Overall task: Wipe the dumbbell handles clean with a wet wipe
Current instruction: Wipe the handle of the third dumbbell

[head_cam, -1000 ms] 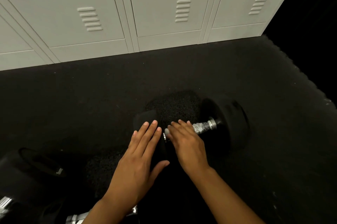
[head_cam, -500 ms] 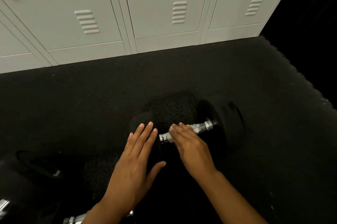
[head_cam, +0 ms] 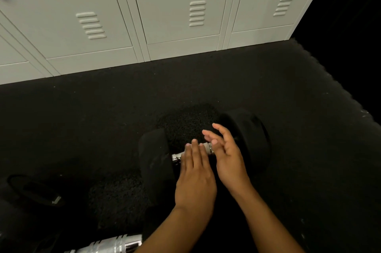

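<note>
A black dumbbell lies on the dark floor mat, with its left head (head_cam: 155, 162) and right head (head_cam: 255, 137) joined by a chrome handle (head_cam: 175, 157). My left hand (head_cam: 195, 174) lies across the handle with its fingers straight, covering its middle. My right hand (head_cam: 226, 155) hovers just to the right, over the handle's right end, with fingers spread and relaxed and nothing in them. I cannot make out a wet wipe; a pale patch by the fingertips may be the handle.
A second dumbbell lies at the lower left, with its chrome handle (head_cam: 111, 245) and a black head (head_cam: 31, 191) showing. Grey lockers (head_cam: 165, 15) stand along the far edge of the mat. The mat's ragged edge (head_cam: 340, 87) runs down the right side.
My left hand has moved from the left head onto the handle. My right hand has lifted off the handle, opened its fingers and shifted toward the right head.
</note>
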Motion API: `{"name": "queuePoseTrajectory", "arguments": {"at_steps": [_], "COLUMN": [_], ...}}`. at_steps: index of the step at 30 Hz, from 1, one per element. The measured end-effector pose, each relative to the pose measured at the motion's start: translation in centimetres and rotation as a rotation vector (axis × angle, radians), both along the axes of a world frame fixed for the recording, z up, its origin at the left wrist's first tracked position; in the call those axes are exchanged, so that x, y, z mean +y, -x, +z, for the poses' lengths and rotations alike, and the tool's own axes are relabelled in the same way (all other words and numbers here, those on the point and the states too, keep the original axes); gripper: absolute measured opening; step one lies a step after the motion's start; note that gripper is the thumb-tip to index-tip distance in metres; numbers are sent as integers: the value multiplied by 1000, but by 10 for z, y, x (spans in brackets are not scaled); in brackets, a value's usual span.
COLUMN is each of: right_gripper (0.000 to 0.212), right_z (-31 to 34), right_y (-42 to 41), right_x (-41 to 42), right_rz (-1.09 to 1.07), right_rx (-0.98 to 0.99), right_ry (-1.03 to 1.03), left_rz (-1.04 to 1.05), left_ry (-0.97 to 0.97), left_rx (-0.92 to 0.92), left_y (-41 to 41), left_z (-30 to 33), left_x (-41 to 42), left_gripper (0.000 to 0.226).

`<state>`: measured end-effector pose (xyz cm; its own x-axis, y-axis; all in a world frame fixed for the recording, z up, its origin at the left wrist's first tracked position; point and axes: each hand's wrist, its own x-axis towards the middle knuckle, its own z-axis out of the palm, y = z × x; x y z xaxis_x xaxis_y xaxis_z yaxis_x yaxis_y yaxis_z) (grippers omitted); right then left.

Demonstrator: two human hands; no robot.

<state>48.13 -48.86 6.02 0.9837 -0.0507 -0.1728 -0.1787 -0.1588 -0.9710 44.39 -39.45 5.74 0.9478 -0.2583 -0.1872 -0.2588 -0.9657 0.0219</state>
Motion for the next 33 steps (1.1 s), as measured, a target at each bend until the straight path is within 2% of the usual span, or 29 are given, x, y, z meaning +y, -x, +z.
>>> {"name": "queuePoseTrajectory", "arguments": {"at_steps": [1, 4, 9, 11, 15, 19, 22, 25, 29, 33], "right_gripper": [35, 34, 33, 36, 38, 51, 52, 52, 51, 50], "right_z": [2, 5, 14, 17, 9, -3, -5, -8, -10, -11], "right_y": [2, 11, 29, 26, 14, 10, 9, 9, 8, 5], "right_x": [0, -2, -19, -31, -54, -60, -58, -57, -56, -55], "right_rz": [-23, -54, -43, -21, 47, 96, 88, 72, 56, 38], "right_rx": [-27, -129, -440, -516, -440, -393, -392, -404, -422, -437], "right_ry": [42, 200, 588, 802, 1043, 1069, 1055, 1054, 1050, 1033], "left_rz": [24, 43, 198, 237, 220, 219, 279, 235, 175, 130], "left_ry": [-33, -54, 125, 211, 324, 449, 416, 364, 325, 404], "left_rx": [17, -7, 65, -32, -189, -272, -260, -256, -217, -171], "left_y": [-4, -25, -49, -43, -22, -28, -36, -23, -27, -48], "left_z": [0, -3, -11, -11, -16, -23, -33, -37, -37, -36], "left_x": [-4, -8, -11, -10, -11, -10, -9, -14, -12, -12], "left_gripper": [56, 55, 29, 23, 44, 28, 29, 45, 48, 43]}}
